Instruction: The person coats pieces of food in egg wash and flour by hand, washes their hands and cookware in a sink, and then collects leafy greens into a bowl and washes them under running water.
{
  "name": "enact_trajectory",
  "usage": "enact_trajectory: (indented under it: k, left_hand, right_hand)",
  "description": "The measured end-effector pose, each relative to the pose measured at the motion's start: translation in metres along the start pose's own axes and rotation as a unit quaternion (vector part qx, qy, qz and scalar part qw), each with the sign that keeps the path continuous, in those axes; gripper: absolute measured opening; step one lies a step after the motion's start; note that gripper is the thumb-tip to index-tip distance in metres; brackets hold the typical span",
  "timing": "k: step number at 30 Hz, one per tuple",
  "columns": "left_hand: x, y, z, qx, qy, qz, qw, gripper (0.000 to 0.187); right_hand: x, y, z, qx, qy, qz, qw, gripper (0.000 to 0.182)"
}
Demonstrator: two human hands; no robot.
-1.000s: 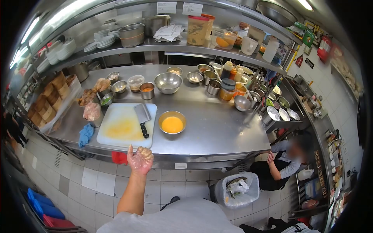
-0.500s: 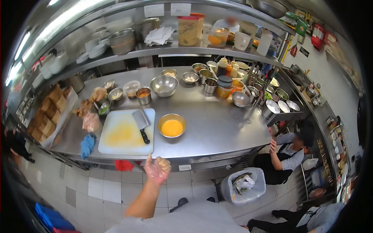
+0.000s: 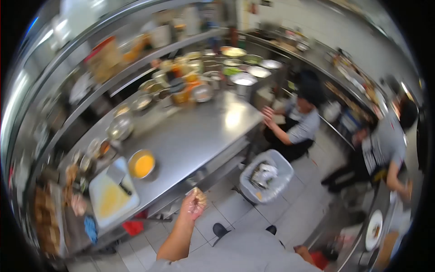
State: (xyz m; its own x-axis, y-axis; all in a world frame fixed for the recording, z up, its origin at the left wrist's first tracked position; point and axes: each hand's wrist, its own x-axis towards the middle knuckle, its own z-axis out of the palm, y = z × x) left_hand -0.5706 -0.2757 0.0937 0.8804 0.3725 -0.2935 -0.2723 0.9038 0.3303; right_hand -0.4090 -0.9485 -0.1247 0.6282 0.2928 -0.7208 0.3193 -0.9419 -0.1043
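Observation:
My left hand (image 3: 195,204) is held out palm up in front of the counter edge, its fingers curled inward. Pale, crumbly wet matter clings to the fingers and palm; whether it wraps a larger piece I cannot make out. My right hand (image 3: 302,252) is low at my right side, blurred, with its fingers not readable. A metal bowl of yellow liquid (image 3: 144,166) sits on the steel counter (image 3: 190,136). Left of it, a cleaver (image 3: 118,177) lies on a white cutting board (image 3: 97,192) stained yellow.
A lined waste bin (image 3: 283,170) stands on the floor ahead. One person (image 3: 301,122) is low beside the counter's end; another person (image 3: 385,140) works at right. A white plate (image 3: 374,230) is at lower right. A blue cloth (image 3: 90,229) lies by the board.
My view has swung right, so the counter, board and bowl sit further left. My left hand has gone from spread fingers to curled ones. More of my right hand shows.

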Motion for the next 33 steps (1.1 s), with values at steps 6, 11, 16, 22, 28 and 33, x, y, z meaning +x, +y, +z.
enact_trajectory:
  k: [6,11,16,22,28,33]
  left_hand:
    - [0.052,-0.121,0.089,0.063,0.009,-0.018,0.998,0.014]
    - [0.106,-0.239,0.168,0.112,-0.012,-0.099,0.989,0.017]
    - [0.159,-0.334,0.243,0.089,-0.015,-0.119,0.989,0.016]
    - [0.235,-0.422,0.294,0.143,-0.085,-0.205,0.965,0.012]
    - [0.358,-0.512,0.339,0.120,-0.108,-0.202,0.966,0.010]
    - [0.486,-0.576,0.395,0.130,-0.124,-0.249,0.952,0.011]
  right_hand:
    - [-0.033,0.086,0.048,0.105,-0.037,0.079,0.991,0.043]
    - [-0.036,0.179,0.050,0.201,0.020,0.060,0.978,0.043]
    - [-0.001,0.255,0.029,0.144,0.102,0.014,0.984,0.044]
    - [0.030,0.273,-0.109,0.344,0.242,0.120,0.899,0.039]
    - [0.106,0.351,-0.150,0.429,0.276,0.129,0.851,0.042]
    - [0.163,0.448,-0.158,0.221,0.163,0.143,0.951,0.038]
